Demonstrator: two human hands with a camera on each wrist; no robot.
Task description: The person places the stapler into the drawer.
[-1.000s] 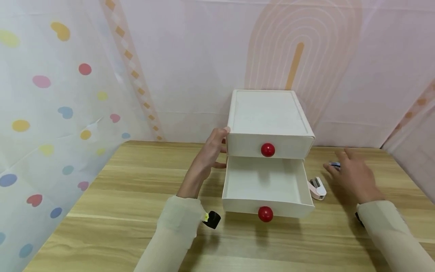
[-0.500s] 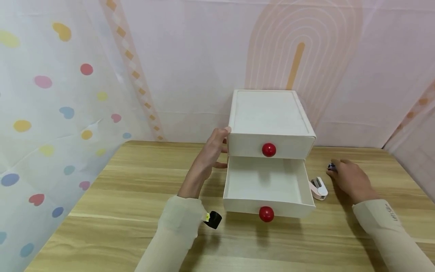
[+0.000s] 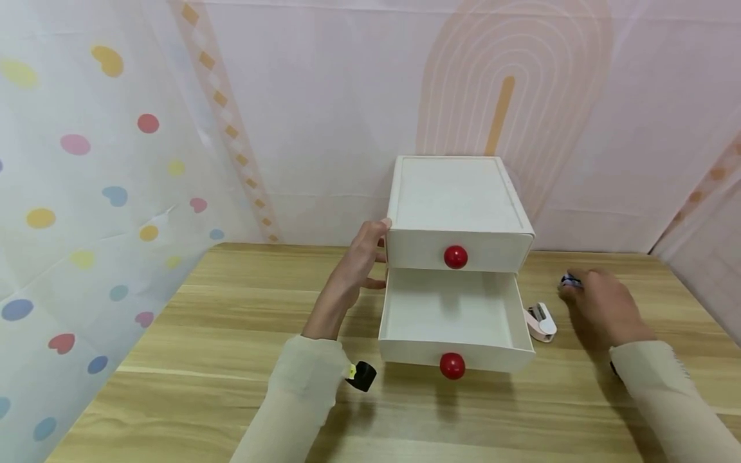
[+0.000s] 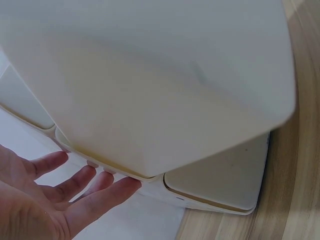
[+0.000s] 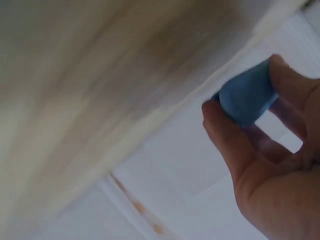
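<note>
My left hand rests with straight fingers on the left side of the drawer box, near the far edge of the bench. If it slips, the box could shift. My right hand pinches a small blue thing between thumb and fingers; this shallow hold may drop it near the far right corner.

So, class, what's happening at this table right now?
A person sits at a wooden table with a small white two-drawer box. The left hand rests flat against the box's left side, steadying it. The lower drawer is pulled open and looks empty; the upper one is closed. The right hand is off to the right, pinching a small blue object between thumb and fingers. A small pink stapler lies beside the open drawer.
</note>
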